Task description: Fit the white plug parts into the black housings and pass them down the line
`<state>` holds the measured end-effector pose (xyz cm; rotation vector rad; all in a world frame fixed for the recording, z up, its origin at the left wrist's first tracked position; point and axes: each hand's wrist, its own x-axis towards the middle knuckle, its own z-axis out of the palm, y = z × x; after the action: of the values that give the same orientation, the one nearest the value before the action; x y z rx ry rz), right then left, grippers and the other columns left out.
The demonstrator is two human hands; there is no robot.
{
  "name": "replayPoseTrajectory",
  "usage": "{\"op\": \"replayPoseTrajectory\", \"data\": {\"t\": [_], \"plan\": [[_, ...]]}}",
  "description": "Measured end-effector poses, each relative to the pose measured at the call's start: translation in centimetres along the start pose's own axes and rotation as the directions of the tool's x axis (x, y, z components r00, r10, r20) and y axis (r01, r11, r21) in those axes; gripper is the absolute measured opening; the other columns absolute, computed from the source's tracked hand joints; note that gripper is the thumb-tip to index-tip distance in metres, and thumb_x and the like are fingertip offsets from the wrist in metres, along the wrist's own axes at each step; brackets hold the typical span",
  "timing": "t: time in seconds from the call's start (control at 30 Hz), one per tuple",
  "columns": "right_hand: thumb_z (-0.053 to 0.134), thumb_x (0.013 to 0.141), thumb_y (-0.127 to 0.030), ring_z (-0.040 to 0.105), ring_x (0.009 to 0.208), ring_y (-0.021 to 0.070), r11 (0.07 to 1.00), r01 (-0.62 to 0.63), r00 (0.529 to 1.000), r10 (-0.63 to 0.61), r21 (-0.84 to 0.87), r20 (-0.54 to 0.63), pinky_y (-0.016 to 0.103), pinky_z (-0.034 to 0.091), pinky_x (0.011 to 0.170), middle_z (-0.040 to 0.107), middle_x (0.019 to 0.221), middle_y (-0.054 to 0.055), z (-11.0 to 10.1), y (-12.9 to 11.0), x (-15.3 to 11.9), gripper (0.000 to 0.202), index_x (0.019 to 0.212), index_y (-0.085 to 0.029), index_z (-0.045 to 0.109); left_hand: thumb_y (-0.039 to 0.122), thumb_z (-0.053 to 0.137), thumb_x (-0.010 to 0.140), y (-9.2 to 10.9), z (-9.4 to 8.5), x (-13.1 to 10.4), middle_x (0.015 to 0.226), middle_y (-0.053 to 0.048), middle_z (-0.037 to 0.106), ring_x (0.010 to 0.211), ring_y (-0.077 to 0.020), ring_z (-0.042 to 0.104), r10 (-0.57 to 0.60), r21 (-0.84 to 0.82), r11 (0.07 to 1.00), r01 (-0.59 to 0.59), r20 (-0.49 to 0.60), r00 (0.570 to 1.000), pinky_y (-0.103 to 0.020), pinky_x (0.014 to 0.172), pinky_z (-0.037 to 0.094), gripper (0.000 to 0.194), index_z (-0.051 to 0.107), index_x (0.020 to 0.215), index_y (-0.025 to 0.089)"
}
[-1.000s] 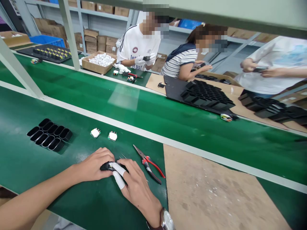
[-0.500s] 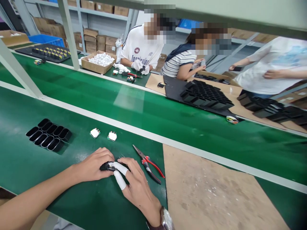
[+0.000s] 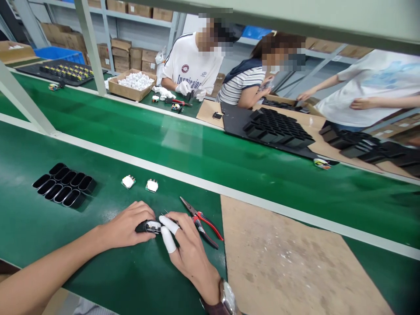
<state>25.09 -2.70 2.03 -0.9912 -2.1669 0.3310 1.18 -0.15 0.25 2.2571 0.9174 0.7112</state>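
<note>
My left hand (image 3: 133, 225) is closed round a small black casing (image 3: 141, 226) on the green bench. A circuit board (image 3: 153, 225) with a white top sits partly inside the casing's open right end. Beside that end is my right hand (image 3: 187, 245), with white covers on two fingertips. Its thumb and index finger are apart, and the fingertips are at the board's edge, gripping nothing visible. Two loose boards with white tops, one (image 3: 128, 181) left and one (image 3: 152, 185) right, lie beyond my hands. Red-handled pliers (image 3: 201, 221) rest open just past my right hand.
Several black casings (image 3: 64, 184) stand grouped at the left. A brown board (image 3: 295, 262) covers the bench at the right. Past a pale rail (image 3: 138, 165) runs a green belt (image 3: 131, 127) carrying loose circuit boards. Three people work across it, near stacked black casings (image 3: 278, 127).
My right fingertips have drawn back slightly from the casing, and more of the board's white top shows. The view has shifted slightly. Across the belt, a person's hand has reached into a box.
</note>
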Motion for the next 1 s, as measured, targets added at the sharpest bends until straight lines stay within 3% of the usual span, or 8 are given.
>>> {"op": "replayPoseTrajectory", "data": {"t": [0.13, 0.33, 0.43, 0.53, 0.67, 0.8, 0.9, 1.0], "plan": [[0.054, 0.101, -0.008, 0.063, 0.1, 0.0242, 1.0, -0.007, 0.995, 0.009, 0.015, -0.104, 0.043, 0.055, 0.084, 0.065, 0.113, 0.01, 0.0, 0.6, -0.3, 0.042, 0.138, -0.026, 0.059, 0.029, 0.075, 0.095, 0.1, -0.1, 0.0, 0.111, -0.006, 0.073, 0.106, -0.0247, 0.066, -0.008, 0.002, 1.0, 0.008, 0.006, 1.0, -0.04, 0.097, 0.048, 0.02, 0.065, 0.112, 0.022], [0.053, 0.101, -0.012, 0.062, 0.099, 0.0256, 0.999, 0.01, 0.998, -0.007, -0.051, 0.067, 0.042, 0.054, 0.08, 0.065, 0.114, 0.01, 0.1, -0.1, -0.2, 0.043, 0.141, -0.026, 0.059, 0.025, 0.075, 0.094, 0.1, -0.1, 0.1, 0.11, -0.006, 0.073, 0.105, -0.0244, 0.067, 0.001, 0.011, 1.0, -0.001, -0.008, 1.0, -0.039, 0.095, 0.05, 0.018, 0.065, 0.109, 0.022], [0.051, 0.103, -0.012, 0.063, 0.103, 0.0251, 0.999, -0.038, 0.999, 0.038, -0.037, 0.01, 0.044, 0.055, 0.088, 0.064, 0.118, 0.011, -0.1, 0.3, -0.2, 0.042, 0.143, -0.025, 0.056, 0.027, 0.075, 0.094, 0.1, -0.1, 0.1, 0.11, -0.006, 0.073, 0.105, -0.0246, 0.067, 0.001, 0.012, 1.0, -0.001, 0.003, 1.0, -0.04, 0.096, 0.05, 0.019, 0.065, 0.109, 0.023], [0.05, 0.104, -0.012, 0.063, 0.102, 0.0261, 0.986, -0.075, 0.996, 0.068, -0.149, -0.054, 0.046, 0.056, 0.092, 0.065, 0.112, 0.011, -0.1, 1.4, -0.3, 0.032, 0.134, -0.02, 0.059, 0.028, 0.075, 0.094, 0.1, -0.1, 0.1, 0.111, -0.006, 0.072, 0.107, -0.0251, 0.066, -0.01, 0.02, 1.0, 0.01, 0.01, 1.0, -0.041, 0.098, 0.049, 0.02, 0.065, 0.11, 0.023], [0.05, 0.104, -0.011, 0.063, 0.097, 0.0277, 0.957, -0.05, 0.999, 0.044, -0.287, -0.03, 0.048, 0.057, 0.085, 0.066, 0.107, 0.013, 0.1, 2.0, -0.4, 0.025, 0.125, -0.016, 0.062, 0.032, 0.078, 0.094, 0.2, -0.3, -0.1, 0.115, -0.007, 0.072, 0.111, -0.0266, 0.067, -0.03, 0.035, 0.999, 0.029, 0.024, 0.999, -0.043, 0.099, 0.05, 0.03, 0.062, 0.118, 0.023], [0.052, 0.103, -0.009, 0.063, 0.098, 0.0257, 0.99, 0.015, 1.0, -0.017, -0.143, -0.01, 0.043, 0.058, 0.082, 0.066, 0.111, 0.012, -0.1, 1.1, -0.3, 0.032, 0.133, -0.018, 0.058, 0.039, 0.083, 0.091, 0.3, -0.9, -0.5, 0.128, -0.011, 0.07, 0.118, -0.0284, 0.067, 0.041, -0.006, 0.999, -0.042, -0.057, 0.997, -0.045, 0.101, 0.052, 0.054, 0.052, 0.134, 0.025], [0.058, 0.102, -0.013, 0.062, 0.105, 0.0271, 0.997, 0.071, 0.995, -0.07, -0.013, 0.064, 0.045, 0.058, 0.087, 0.065, 0.118, 0.013, -0.2, 0.4, -0.2, 0.034, 0.135, -0.02, 0.059, 0.033, 0.08, 0.094, 0.2, -1.2, -0.7, 0.121, -0.012, 0.072, 0.112, -0.0261, 0.071, 0.128, -0.06, 0.989, -0.137, -0.135, 0.982, -0.042, 0.097, 0.056, 0.044, 0.055, 0.129, 0.023], [0.06, 0.102, -0.014, 0.062, 0.113, 0.0295, 0.998, 0.066, 0.988, -0.068, 0.02, 0.138, 0.049, 0.059, 0.093, 0.064, 0.124, 0.014, 0.2, 0.3, -0.4, 0.035, 0.137, -0.02, 0.059, 0.024, 0.077, 0.096, 0.2, -1.2, -0.6, 0.109, -0.01, 0.074, 0.099, -0.0227, 0.073, 0.15, -0.057, 0.986, -0.16, -0.145, 0.978, -0.037, 0.088, 0.059, 0.025, 0.061, 0.115, 0.021]]}}
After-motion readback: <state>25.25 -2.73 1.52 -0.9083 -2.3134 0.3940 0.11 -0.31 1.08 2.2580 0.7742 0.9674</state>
